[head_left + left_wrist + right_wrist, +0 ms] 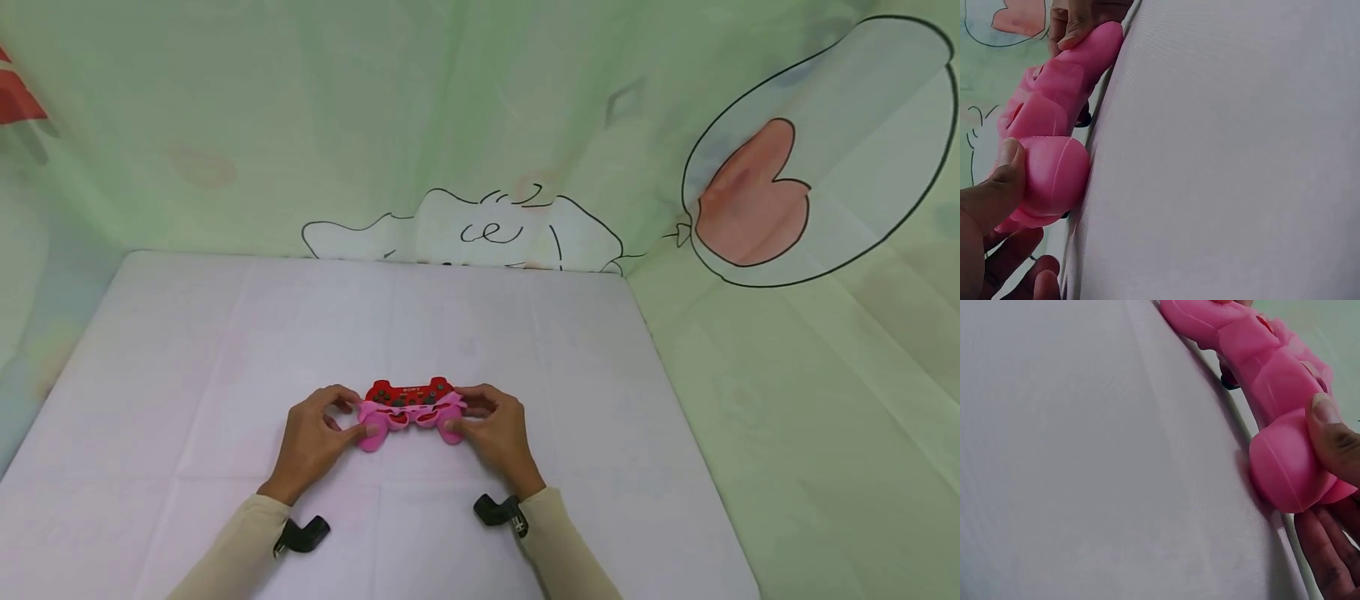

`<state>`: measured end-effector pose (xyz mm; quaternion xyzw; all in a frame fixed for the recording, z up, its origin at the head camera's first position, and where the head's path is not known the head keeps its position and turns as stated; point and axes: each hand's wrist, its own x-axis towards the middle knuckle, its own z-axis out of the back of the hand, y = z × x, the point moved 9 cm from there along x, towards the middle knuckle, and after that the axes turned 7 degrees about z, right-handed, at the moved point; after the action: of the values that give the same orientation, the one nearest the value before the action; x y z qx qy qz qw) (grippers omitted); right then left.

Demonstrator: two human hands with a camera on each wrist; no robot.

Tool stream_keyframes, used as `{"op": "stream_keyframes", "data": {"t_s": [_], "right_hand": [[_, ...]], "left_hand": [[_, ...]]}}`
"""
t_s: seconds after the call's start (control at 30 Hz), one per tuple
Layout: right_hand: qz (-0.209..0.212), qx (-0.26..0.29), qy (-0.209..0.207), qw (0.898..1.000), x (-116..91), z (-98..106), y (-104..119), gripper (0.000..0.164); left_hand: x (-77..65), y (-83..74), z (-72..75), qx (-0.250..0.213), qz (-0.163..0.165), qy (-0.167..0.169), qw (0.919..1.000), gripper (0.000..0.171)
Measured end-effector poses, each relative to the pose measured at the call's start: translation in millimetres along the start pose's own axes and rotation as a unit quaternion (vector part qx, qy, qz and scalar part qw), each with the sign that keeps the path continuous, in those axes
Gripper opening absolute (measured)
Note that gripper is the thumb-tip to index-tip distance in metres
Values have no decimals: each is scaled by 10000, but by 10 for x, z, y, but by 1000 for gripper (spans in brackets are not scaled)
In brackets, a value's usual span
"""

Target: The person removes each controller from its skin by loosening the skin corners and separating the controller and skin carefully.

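Nearest the wearer, two beige sleeves [232, 542] extend over the table, with a black device [303, 535] at the left wrist and a second black unit [495, 511] at the right.

Beyond the cuffs, both hands grasp a pink cover [411, 409], one at either end. The left hand [315, 432] pinches its left handle, thumb laid on the near face and fingers around the outer side. The right hand [498, 429] matches this at the right handle. The cover lies directly between the two grips, its middle span untouched.

A red game controller [411, 393] marked SONY sits partly inside the cover; its upper face and far edge are exposed, while pink material wraps both handles. Red also shows through openings in the near side. Whether the assembly bears on the white table [465, 333] cannot be determined.

Past the table's far edge hangs a green backdrop [360, 125], printed with a balloon [862, 158] bearing a red heart at right.
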<state>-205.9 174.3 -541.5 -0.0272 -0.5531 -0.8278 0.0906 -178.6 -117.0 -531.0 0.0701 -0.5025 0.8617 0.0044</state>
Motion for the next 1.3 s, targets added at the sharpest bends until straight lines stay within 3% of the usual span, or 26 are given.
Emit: {"op": "stream_keyframes", "data": {"t_s": [0.23,0.37,0.5,0.67,0.77,0.83,0.97,1.1,1.3], "right_hand": [[263,85,255,9993,81,-5,-17,41],[608,-73,546,9966,135,-23,16,37],[700,-240,695,9948,161,-35,2,36],[701,-593,711,9932,115,-34,20,40],[720,-894,846,9898,49,-51,56,55],[762,-1065,1001,9863,2,-72,74,67],[951,-1265,1129,9809,-51,-84,92,77],[1095,-1167,1029,9817,-18,-66,85,73],[1110,-925,1157,9827,27,-62,34,67]], "left_hand": [[28,-77,-45,464,-619,189,9968,40],[35,-143,-61,797,-836,134,9932,37],[12,-188,-83,1098,-892,53,9899,35],[-38,-122,-96,997,-373,152,9942,38],[-74,-45,-123,793,58,421,9959,56],[-98,-12,-152,762,165,617,9950,69],[-132,-1,-196,793,15,770,9939,81],[-136,9,-172,712,-174,621,9954,78],[-129,50,-134,517,-182,517,9972,75]]}}
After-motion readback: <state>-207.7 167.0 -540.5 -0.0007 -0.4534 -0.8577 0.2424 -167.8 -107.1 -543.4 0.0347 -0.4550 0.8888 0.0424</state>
